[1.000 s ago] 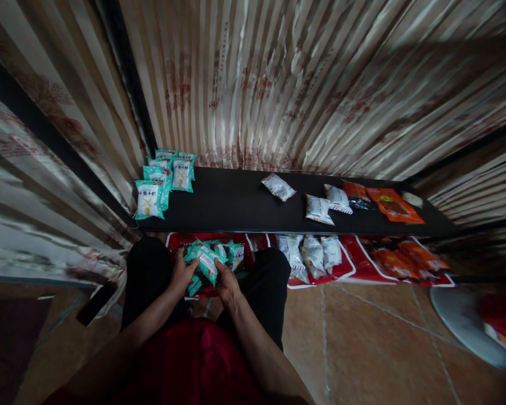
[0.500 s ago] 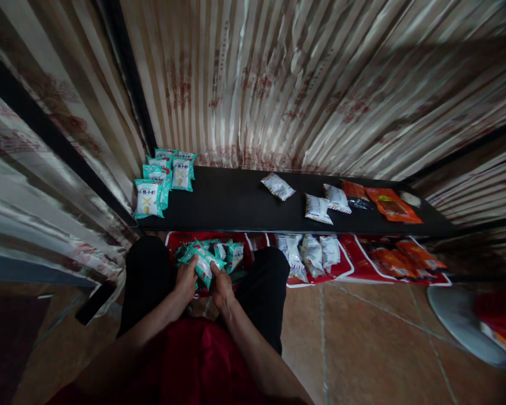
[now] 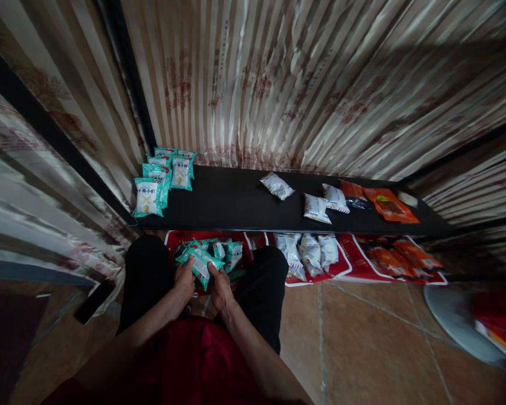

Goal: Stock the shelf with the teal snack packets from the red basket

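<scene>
A green packet (image 3: pixel 199 264) is gripped between the left hand (image 3: pixel 185 277) at its near left side and the right hand (image 3: pixel 221 287) at its right end; both are closed on it, thumbs laid over the top, the fingers underneath being hidden. It is held over the left red basket (image 3: pixel 171 239), between the knees, where more green packets (image 3: pixel 235 254) are heaped; whether they are touched by it cannot be told. By the middle red basket (image 3: pixel 344 264), just beside the right knee, silver-white packets (image 3: pixel 312 254) are contained, stood side by side. In the right red basket (image 3: pixel 439 278), orange packets (image 3: pixel 405 259) are piled overlapping. All three baskets are partly covered from view by the front edge of a black shelf (image 3: pixel 231 197). On it, green-and-white bags (image 3: pixel 149 198) are clustered at the left end, three small silver bags (image 3: pixel 316 208) are scattered toward the right, and a flat orange bag (image 3: pixel 388 205) is laid near a pale rounded object (image 3: pixel 407 198).
</scene>
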`<action>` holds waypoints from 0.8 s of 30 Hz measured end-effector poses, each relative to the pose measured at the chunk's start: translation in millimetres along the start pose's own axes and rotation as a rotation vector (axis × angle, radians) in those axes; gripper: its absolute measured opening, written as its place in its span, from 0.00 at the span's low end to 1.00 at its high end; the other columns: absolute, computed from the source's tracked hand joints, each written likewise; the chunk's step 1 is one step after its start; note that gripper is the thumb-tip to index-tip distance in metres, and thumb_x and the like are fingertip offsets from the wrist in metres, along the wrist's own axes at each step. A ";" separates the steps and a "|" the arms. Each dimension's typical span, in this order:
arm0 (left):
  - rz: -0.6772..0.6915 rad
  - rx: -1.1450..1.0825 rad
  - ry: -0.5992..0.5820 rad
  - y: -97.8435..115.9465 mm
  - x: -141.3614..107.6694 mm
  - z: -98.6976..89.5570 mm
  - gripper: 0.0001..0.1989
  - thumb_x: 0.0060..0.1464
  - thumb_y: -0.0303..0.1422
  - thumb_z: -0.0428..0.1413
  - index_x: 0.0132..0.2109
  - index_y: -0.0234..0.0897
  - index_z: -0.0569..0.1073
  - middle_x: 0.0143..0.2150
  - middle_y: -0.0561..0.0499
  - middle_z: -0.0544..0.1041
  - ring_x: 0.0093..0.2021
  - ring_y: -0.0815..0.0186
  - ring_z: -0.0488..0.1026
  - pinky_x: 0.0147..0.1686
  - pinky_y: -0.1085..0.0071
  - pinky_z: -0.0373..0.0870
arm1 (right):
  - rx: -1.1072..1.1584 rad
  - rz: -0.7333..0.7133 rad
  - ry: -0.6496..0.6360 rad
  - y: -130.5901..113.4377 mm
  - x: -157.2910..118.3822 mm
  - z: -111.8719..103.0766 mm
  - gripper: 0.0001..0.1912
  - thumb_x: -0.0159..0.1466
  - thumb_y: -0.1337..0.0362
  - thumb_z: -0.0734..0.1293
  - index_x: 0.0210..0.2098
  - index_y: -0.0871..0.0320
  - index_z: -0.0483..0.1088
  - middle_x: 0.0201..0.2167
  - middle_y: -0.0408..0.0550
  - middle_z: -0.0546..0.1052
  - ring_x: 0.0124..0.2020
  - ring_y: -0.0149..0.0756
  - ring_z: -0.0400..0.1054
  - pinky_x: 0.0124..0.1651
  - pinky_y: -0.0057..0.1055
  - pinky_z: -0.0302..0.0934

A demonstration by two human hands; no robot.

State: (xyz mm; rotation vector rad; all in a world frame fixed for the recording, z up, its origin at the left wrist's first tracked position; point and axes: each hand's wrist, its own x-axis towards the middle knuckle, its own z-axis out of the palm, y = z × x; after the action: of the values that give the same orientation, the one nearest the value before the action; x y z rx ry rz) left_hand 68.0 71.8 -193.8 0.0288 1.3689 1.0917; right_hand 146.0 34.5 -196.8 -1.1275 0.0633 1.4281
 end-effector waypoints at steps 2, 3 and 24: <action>-0.002 0.004 -0.002 0.4 -0.4 0.9 0.03 0.52 0.29 0.57 0.31 0.35 0.70 0.24 0.54 0.75 0.23 0.69 0.73 0.28 0.72 0.69 | -0.001 -0.012 0.006 1.1 0.8 -1.2 0.18 0.46 0.62 0.75 0.34 0.58 0.69 0.29 0.45 0.79 0.32 0.38 0.74 0.39 0.34 0.68; -0.001 0.004 -0.005 0.6 -0.4 1.2 0.03 0.52 0.29 0.56 0.31 0.35 0.70 0.24 0.53 0.75 0.23 0.69 0.73 0.29 0.72 0.69 | -0.005 -0.020 0.010 1.7 1.2 -1.7 0.18 0.46 0.62 0.75 0.34 0.58 0.69 0.29 0.44 0.79 0.32 0.38 0.74 0.39 0.34 0.68; -0.047 0.098 0.047 1.9 6.7 -0.4 0.03 0.50 0.28 0.57 0.30 0.35 0.71 0.26 0.52 0.75 0.28 0.68 0.74 0.32 0.72 0.70 | -0.285 -0.274 0.019 -0.5 -3.8 -2.4 0.17 0.46 0.59 0.72 0.33 0.57 0.68 0.28 0.40 0.76 0.27 0.31 0.68 0.36 0.28 0.64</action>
State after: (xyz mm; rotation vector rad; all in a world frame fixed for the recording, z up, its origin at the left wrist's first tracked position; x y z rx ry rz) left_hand 65.3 76.9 -197.8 0.0429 1.4575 0.9903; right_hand 146.9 30.4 -195.4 -1.3264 -0.2800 1.2052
